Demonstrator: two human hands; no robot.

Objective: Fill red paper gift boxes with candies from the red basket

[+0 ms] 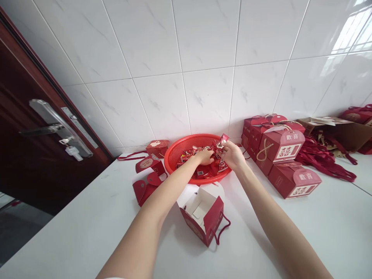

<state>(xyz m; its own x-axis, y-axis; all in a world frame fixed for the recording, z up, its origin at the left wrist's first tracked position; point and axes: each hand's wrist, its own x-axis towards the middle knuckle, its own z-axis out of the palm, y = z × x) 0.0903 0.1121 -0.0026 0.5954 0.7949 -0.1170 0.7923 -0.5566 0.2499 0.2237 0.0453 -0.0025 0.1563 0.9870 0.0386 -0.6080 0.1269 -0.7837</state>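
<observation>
A red plastic basket (171, 149) full of small wrapped candies (200, 172) stands against the tiled wall. My left hand (205, 156) reaches down into the candies, its fingers curled, and what they hold, if anything, is hidden. At the basket's right side my right hand (231, 154) pinches a small red and white wrapped candy (223, 139) above the rim. In front of the basket stands an open red gift box (200, 217), its white inside showing and a dark red cord handle hanging at its right.
Left of the basket are several red boxes (149, 164). Stacked closed boxes (283, 145) stand to its right, with dark red ribbons (322, 161) and an open cardboard box (345, 130) beyond. A dark red door (31, 112) is at the left.
</observation>
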